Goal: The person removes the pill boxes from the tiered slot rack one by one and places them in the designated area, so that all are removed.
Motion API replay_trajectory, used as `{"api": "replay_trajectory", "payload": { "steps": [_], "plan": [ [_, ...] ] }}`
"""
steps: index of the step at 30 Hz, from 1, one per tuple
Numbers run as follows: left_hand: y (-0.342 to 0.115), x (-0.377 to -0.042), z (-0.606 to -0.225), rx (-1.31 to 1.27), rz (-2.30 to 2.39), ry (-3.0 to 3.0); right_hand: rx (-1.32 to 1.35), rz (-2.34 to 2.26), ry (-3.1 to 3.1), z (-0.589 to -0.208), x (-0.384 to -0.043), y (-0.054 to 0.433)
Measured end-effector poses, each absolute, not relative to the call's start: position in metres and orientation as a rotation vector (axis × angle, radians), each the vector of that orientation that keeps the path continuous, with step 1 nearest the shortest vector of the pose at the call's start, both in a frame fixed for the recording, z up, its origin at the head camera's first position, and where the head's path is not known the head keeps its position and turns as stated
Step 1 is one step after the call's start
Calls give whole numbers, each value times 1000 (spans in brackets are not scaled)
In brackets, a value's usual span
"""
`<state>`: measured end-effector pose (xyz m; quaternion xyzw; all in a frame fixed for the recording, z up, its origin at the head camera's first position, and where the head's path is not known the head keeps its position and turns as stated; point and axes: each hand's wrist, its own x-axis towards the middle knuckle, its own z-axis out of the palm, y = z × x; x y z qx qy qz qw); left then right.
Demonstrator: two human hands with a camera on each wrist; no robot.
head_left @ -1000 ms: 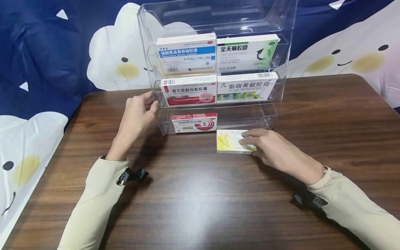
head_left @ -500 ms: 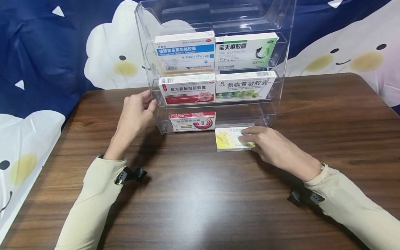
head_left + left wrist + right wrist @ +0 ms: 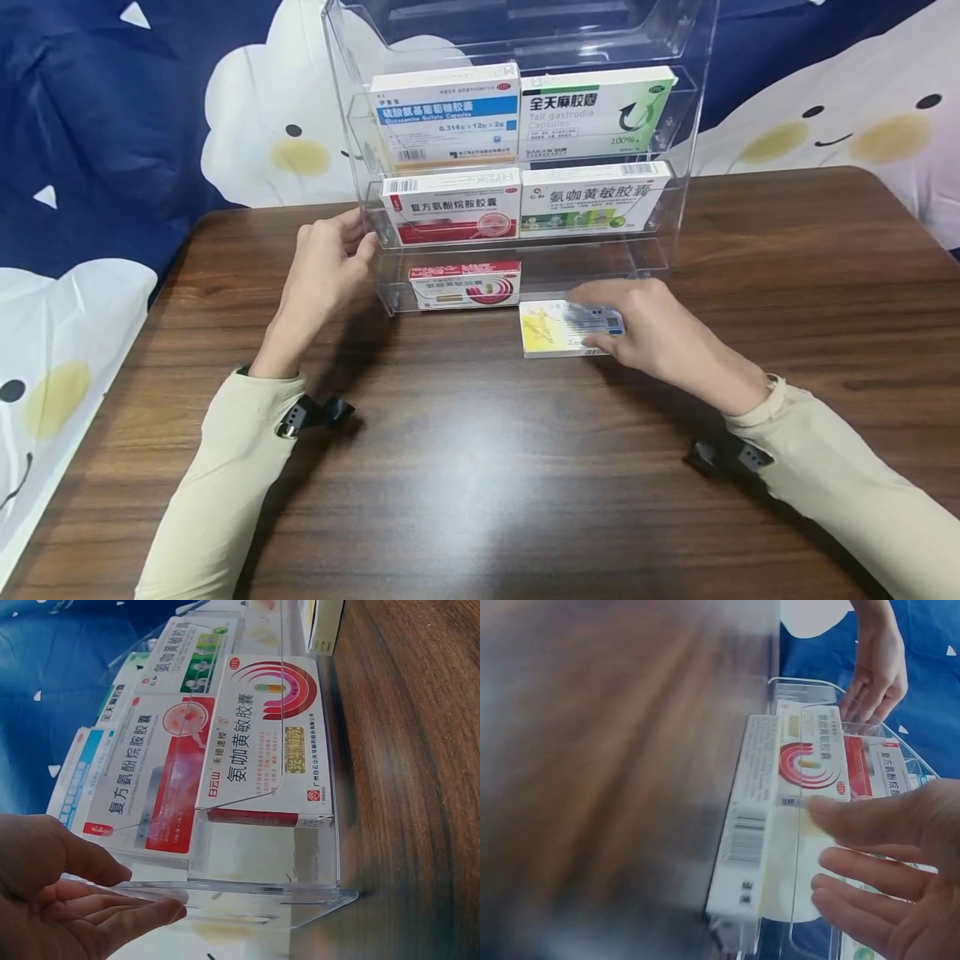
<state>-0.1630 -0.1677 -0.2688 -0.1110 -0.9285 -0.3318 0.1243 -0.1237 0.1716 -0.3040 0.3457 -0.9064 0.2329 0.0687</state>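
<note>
Now more of the yellow-and-white box (image 3: pixel 561 330) is uncovered by the right hand (image 3: pixel 651 332).
Its fingers are spread; the box is laid before the rack (image 3: pixel 592 265), whose side is pinched by the left hand (image 3: pixel 326 271).

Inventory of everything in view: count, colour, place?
Table: 1, brown, foreground
Backdrop: 1, blue-white, behind table
Rack: 1, clear, on table
Upper rack boxes: 2, white-blue left, white-green right
Middle rack boxes: 2, white-red left, white-green right
Bottom rack box: 1, white-red, left
Loose box: 1, yellow-white, before rack, right
Sleeves: 2, cream, forearms
Straps: 2, black, wrists
Left hand: 1, gripping rack's side
Right hand: 1, by loose box
</note>
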Motion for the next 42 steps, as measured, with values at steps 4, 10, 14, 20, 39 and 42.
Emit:
{"api": "replay_trajectory", "payload": {
  "steps": [4,10,14,20,39,42],
  "plan": [
    [-167,-163,-268,-326,-957,-2709,879,856,-2740,-300,-133,162],
    [-168,-163,-269,-328,-965,-2709,706,1052,-2759,-308,-153,142],
    [-169,-163,-270,-328,-957,-2707,673,1215,-2752,-314,-163,127],
    [-169,-163,-272,-335,-944,-2702,623,1263,-2744,-320,-169,115],
    [-167,-164,-270,-332,-958,-2697,588,1353,-2558,-318,-166,113],
    [-167,-163,-271,-325,-972,-2703,582,1384,-2544,-319,-165,113]
  ]
}}
